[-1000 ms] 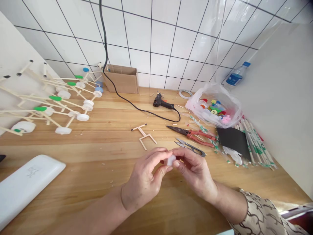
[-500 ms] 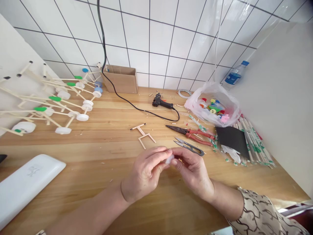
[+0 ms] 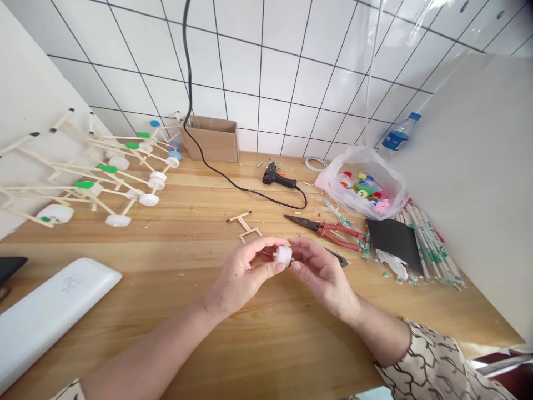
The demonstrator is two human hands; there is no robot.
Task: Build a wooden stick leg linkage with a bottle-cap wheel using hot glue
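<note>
Above the middle of the table, a small white bottle cap [image 3: 283, 255] with a thin stick end poking from it is held between both hands. My left hand [image 3: 244, 275] has its thumb under the cap and its fingers curled around the far side. On the other side, my right hand [image 3: 325, 278] pinches near the cap's right edge, where a short bit of stick shows. A reddish part beside the cap is mostly hidden by the fingers. Just beyond lies a small wooden stick frame [image 3: 245, 225], its near end covered by my left hand.
Several stick-and-cap models [image 3: 119, 220] stand at left, near a white power bank [image 3: 62, 316]. A black glue gun [image 3: 280, 178], red-handled pliers [image 3: 333, 230] and partly hidden thread snips [image 3: 339, 258] lie ahead. A plastic bag [image 3: 328, 180] of colourful caps and wrapped chopsticks [image 3: 433, 244] are at right.
The white cap has turned and shows more clearly between my fingers. Both hands have shifted slightly up, my right hand now covering more of the snips. The view has tilted a little.
</note>
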